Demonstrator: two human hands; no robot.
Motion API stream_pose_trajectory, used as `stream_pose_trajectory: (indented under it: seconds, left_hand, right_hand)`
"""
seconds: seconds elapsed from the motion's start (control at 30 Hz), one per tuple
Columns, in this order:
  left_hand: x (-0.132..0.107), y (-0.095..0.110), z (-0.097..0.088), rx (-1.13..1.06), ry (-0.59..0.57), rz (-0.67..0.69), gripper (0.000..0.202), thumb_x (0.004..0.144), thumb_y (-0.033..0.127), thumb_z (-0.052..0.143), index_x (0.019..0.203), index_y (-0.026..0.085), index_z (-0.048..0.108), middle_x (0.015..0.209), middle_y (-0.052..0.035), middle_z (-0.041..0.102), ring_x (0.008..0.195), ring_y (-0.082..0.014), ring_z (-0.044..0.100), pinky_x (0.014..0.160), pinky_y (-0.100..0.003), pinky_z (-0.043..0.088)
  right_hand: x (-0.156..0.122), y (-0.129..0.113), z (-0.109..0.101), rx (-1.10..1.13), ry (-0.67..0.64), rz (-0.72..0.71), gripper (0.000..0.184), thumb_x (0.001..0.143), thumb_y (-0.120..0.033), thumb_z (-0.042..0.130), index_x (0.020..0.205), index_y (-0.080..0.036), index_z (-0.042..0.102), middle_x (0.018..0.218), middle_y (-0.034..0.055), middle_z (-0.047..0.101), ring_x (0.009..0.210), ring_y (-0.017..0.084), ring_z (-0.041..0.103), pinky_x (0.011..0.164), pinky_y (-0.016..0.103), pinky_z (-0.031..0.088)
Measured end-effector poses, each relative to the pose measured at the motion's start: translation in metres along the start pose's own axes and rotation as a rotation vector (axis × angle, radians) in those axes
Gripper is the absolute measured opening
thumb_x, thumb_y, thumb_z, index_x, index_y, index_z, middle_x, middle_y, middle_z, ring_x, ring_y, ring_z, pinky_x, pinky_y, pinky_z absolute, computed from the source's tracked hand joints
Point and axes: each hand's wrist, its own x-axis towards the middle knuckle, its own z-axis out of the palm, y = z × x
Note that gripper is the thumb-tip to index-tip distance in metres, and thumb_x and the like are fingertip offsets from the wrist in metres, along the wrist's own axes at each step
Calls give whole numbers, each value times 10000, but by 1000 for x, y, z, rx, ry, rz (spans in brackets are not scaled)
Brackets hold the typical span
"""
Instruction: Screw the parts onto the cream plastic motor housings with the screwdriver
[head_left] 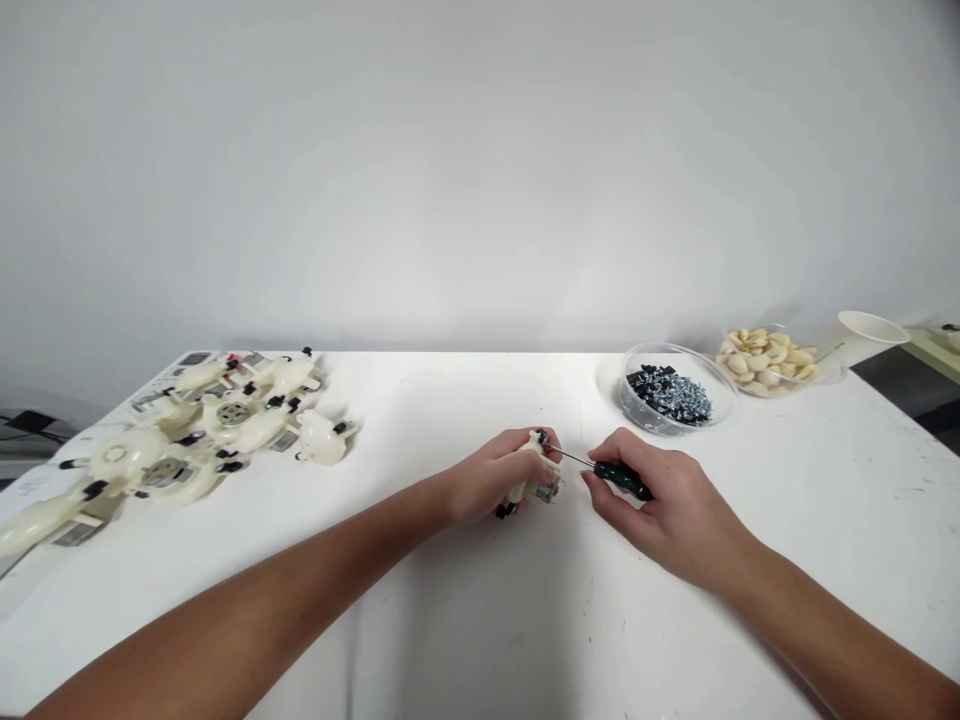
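My left hand (491,478) grips a cream plastic housing (534,470) with a small metal motor (543,490) fitted at its lower end. Its fingers hide much of the housing. My right hand (660,505) holds a green-handled screwdriver (622,480) between thumb and fingers. The thin steel shaft (570,457) points left, and its tip reaches the top of the housing, close to a small black piece (541,436). Whether the tip touches a screw is too small to tell.
A heap of similar cream housings (187,430) with motors lies on the white table (465,620) at left. Far right stand a transparent bowl of screws and black pieces (670,395), a bowl of cream parts (765,362), and a paper cup (870,337).
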Motion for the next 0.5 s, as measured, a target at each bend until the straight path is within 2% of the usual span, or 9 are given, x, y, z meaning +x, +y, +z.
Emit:
stream_pose_trajectory:
  seconds: [0.5]
  left_hand:
    - [0,-1,1,-9,-10,22,114,790,283,534,836,203,467,707,22,479,584,-124,427,505,-252,326]
  right_hand:
    - [0,0,-1,-55,38,-46,61,969,-236,582,912,-229,562,656,-50,532,536,119,427,508,247,329]
